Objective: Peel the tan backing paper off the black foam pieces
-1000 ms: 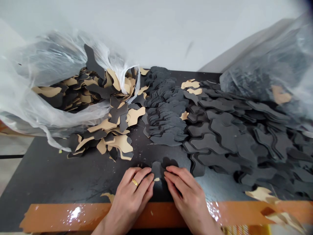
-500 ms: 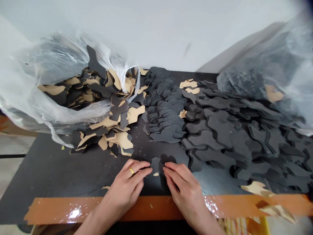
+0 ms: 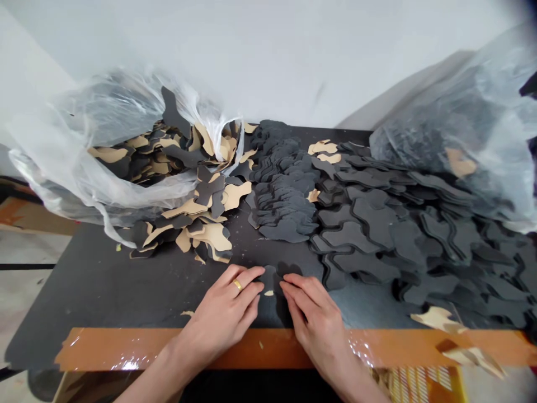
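Resting fingertips on a small black foam cutout [image 3: 269, 280]: left hand [image 3: 220, 308] and right hand [image 3: 312, 308] extended either side, grip unclear; piece barely shifted, near the bench [image 3: 84, 296] front edge.

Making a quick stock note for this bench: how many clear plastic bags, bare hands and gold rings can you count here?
Clear plastic bags: 2
Bare hands, left hand and right hand: 2
Gold rings: 1
Total: 5
The black foam cut-outs with tan backing overlap too much to count.
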{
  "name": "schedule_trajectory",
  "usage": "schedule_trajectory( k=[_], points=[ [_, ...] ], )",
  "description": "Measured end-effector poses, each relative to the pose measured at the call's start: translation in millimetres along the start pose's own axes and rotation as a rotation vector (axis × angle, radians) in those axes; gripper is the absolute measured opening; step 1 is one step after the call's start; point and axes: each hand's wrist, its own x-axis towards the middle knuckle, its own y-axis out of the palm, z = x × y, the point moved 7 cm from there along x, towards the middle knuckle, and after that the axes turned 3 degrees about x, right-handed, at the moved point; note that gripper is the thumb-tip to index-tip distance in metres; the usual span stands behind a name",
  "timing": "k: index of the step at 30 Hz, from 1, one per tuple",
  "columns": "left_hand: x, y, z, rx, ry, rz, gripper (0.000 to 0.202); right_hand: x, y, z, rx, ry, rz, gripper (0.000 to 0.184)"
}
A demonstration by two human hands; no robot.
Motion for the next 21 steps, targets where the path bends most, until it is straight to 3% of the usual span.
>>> schedule_trajectory(
  k=[6, 13, 17, 21],
  points=[
    [10.7, 5.1, 0.5, -0.044, 0.014, 0.175, 0.039, 3.6, -4.0, -6.2, 0.122, 0.097, 0.009, 0.03],
    [12.8, 0.4, 3.5, -0.066, 0.0, 0.149, 0.036, 5.1, -2.4, -28.0, 0.429, 0.35, 0.101, 0.032],
    [16.1, -2.5, 8.3, -0.033, -0.057, 0.13, 0.033, 6.8, -1.6, -24.7, 0.47, 0.323, 0.115, 0.035],
    [21.4, -5.2, 17.8, -0.127, -0.133, 0.11, 0.028, 11.3, -4.8, -15.0, 0.213, 0.175, 0.054, 0.045]
  ],
)
